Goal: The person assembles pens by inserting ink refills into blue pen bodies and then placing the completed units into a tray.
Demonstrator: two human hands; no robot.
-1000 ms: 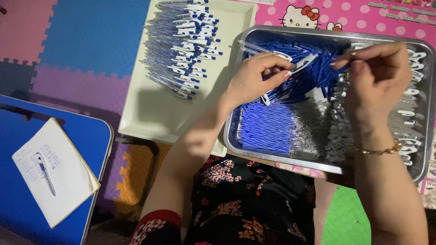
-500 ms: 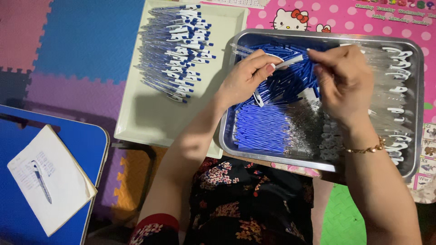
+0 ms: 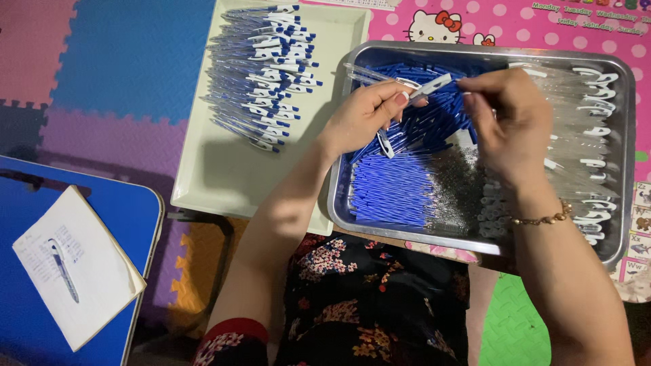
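Head view, looking down. Two trays lie side by side on the foam floor mat (image 3: pixel 129 61): one cream plastic tray (image 3: pixel 224 183) and one metal tray (image 3: pixel 614 224). The cream tray carries a single stack of assembled blue-and-white pens (image 3: pixel 261 71), too many and too overlapped to count. The metal tray holds four sorted groups of parts: blue refills (image 3: pixel 390 190), a patch of small springs (image 3: pixel 451 193), clear barrels (image 3: pixel 576 142) with white clips, and small white tips (image 3: pixel 491 203); none of the groups can be counted piece by piece.

Your left hand (image 3: pixel 363 118) hovers over the upper middle of the metal tray, its grip narrow: thumb and fingers pinch one clear pen barrel (image 3: pixel 428 87), which points toward your right hand. A second pen part with a white clip (image 3: pixel 385 142) hangs below the same hand. Your right hand (image 3: pixel 508 122), with one bracelet (image 3: pixel 542 218) at the wrist, meets the free end of the barrel with fingertips drawn close together; what those fingertips pinch is too small to tell.

At lower left, one blue folding bench (image 3: pixel 132 217) carries one notepad (image 3: pixel 68 271) with one pen (image 3: pixel 62 270) lying on it.
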